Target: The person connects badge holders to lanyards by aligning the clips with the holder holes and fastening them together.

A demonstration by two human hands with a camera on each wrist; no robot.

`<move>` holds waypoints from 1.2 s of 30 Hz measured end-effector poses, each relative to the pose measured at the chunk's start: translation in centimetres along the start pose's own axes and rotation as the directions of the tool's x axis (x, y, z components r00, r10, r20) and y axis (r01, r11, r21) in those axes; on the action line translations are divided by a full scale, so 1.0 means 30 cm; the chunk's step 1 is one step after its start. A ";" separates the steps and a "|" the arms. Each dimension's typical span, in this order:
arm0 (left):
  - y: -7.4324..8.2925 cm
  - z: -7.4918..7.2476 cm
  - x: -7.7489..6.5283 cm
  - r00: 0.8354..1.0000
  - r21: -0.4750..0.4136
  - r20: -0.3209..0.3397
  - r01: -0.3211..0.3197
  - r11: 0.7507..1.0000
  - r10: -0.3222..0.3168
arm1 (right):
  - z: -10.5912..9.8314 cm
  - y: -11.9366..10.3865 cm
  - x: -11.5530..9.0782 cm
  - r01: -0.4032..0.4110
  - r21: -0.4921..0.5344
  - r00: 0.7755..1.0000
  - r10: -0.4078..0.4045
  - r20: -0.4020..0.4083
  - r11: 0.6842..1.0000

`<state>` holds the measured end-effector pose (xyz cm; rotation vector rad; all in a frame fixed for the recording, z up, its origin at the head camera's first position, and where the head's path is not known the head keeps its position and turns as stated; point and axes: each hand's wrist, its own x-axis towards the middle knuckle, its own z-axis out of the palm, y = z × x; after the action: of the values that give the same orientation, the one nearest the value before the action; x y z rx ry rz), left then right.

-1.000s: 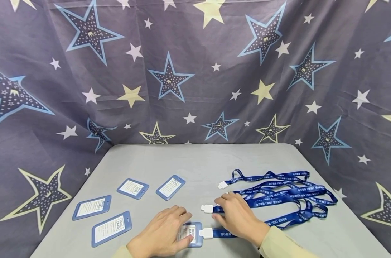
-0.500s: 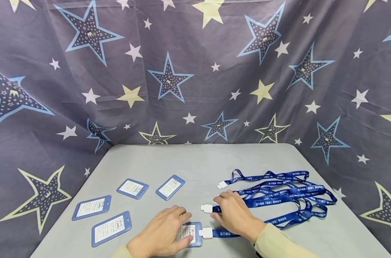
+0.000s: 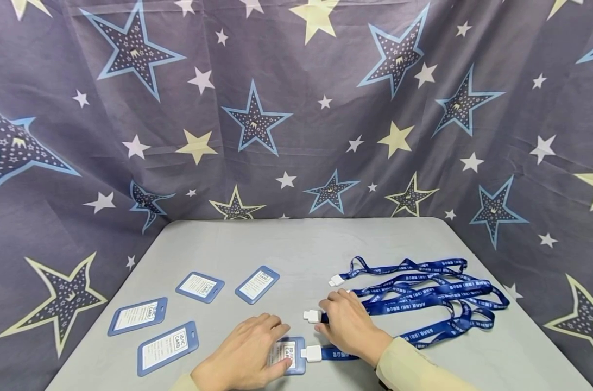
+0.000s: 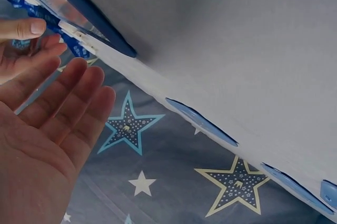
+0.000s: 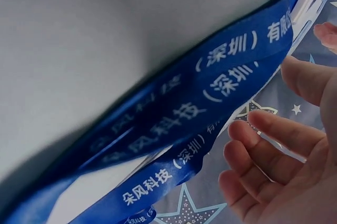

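My left hand (image 3: 250, 350) hovers over a blue ID badge holder (image 3: 296, 366) at the front of the table, hiding its left part. In the left wrist view, that hand (image 4: 50, 124) shows its palm and loosely extended fingers, holding nothing. Touching or nearly touching the holder's right end is the white clip (image 3: 314, 353) of a blue lanyard (image 3: 336, 354). Above the lanyards is my right hand (image 3: 352, 324), close to the white clip (image 3: 312, 316) of another. The right wrist view has its fingers (image 5: 287, 129) relaxed beside the blue straps (image 5: 210, 71), gripping none.
Several more badge holders (image 3: 168, 348) lie spread over the left half of the grey table (image 3: 296, 239). To the right, the blue straps (image 3: 438, 293) overlap in loops, with a third white clip (image 3: 336, 280) farther back. A star-patterned curtain (image 3: 296, 136) surrounds the table's back and sides.
My right hand and sleeve have drifted slightly left over the lanyards. The left hand, badge holders and straps stay where they were, apart from a slight shift of the whole view.
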<state>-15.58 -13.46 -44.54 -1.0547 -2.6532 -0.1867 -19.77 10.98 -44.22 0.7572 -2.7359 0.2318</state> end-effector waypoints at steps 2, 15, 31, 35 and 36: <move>-0.001 0.002 -0.004 1.000 -0.001 0.006 0.006 1.000 -0.006 | 0.004 -0.001 0.003 0.003 -0.001 1.000 -0.003 0.001 1.000; -0.020 0.002 -0.027 0.998 -0.004 0.027 0.057 0.998 -0.056 | 0.018 -0.010 0.017 0.001 -0.010 1.000 -0.001 0.024 1.000; -0.048 -0.005 -0.055 0.993 -0.009 0.033 0.110 0.994 -0.109 | 0.038 -0.014 0.031 -0.023 -0.001 0.997 0.023 0.071 1.000; -0.048 -0.006 -0.051 0.993 -0.012 0.039 0.116 0.993 -0.116 | 0.042 -0.016 0.030 -0.022 0.010 0.997 0.021 0.074 1.000; -0.048 -0.006 -0.050 0.993 -0.013 0.039 0.115 0.993 -0.114 | 0.042 -0.016 0.030 -0.021 0.012 0.997 0.020 0.073 1.000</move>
<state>-15.48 -15.52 -44.84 -0.9197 -2.7526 -0.2121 -20.56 9.84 -45.09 0.7559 -2.8147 0.2300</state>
